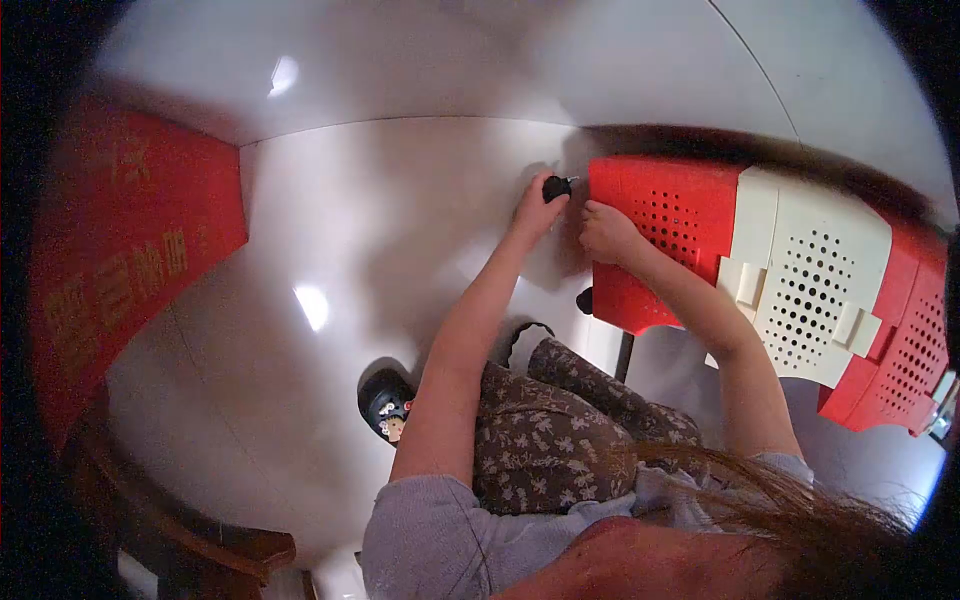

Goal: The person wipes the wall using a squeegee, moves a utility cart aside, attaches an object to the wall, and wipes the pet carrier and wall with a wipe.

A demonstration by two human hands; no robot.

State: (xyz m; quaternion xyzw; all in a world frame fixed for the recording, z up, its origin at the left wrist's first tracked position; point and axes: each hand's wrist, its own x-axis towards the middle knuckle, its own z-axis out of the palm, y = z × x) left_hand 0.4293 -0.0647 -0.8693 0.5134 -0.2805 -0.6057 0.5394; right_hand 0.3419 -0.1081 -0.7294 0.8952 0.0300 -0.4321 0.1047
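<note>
In the head view my left hand (541,208) is closed around a small black caster wheel (556,188). A thin metal stem sticks out of the caster towards the right. Close by, my right hand (610,233) has its fingers curled at the near-left end of a red perforated plastic panel (625,185); the fingertips are partly hidden at its edge. This panel is one end of a red and cream plastic unit lying on its side. Another black caster (585,300) shows at the lower corner of the red end. A short gap separates the held caster from the panel.
A cream perforated panel (780,215) and a further red panel (915,340) continue the unit to the right. A red board with gold characters (120,230) stands at left. Brown wooden furniture (190,510) is at lower left. My black shoe (383,398) rests on the pale floor.
</note>
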